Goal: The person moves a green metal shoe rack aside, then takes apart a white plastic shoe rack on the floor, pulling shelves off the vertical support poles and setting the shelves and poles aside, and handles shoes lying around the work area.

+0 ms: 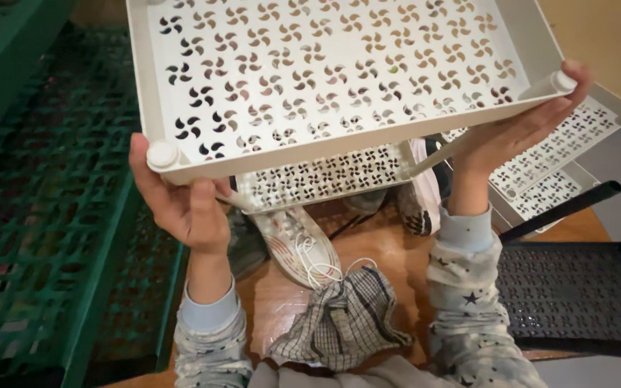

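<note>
A green crate (44, 215) of open lattice fills the left side, its wall running down beside the left arm. A white perforated shelf (325, 72), punched with pinwheel-shaped holes, is lifted flat across the upper middle of the view; round post sockets sit at its near corners. Under it lie two more white trays (562, 151) of the same pattern, slanting off to the right. A black mesh tray (576, 287) rests at the lower right on a wooden table (389, 251). Below the shelf a white sneaker (296, 244) with loose laces lies on the wood, and a checked cloth (343, 323) sits crumpled just in front of it. The left hand (181, 205) grips the shelf's near left corner, fingers curled beneath, thumb on the rim. The right hand (512, 133) clasps the near right corner, fingertips by the socket
</note>
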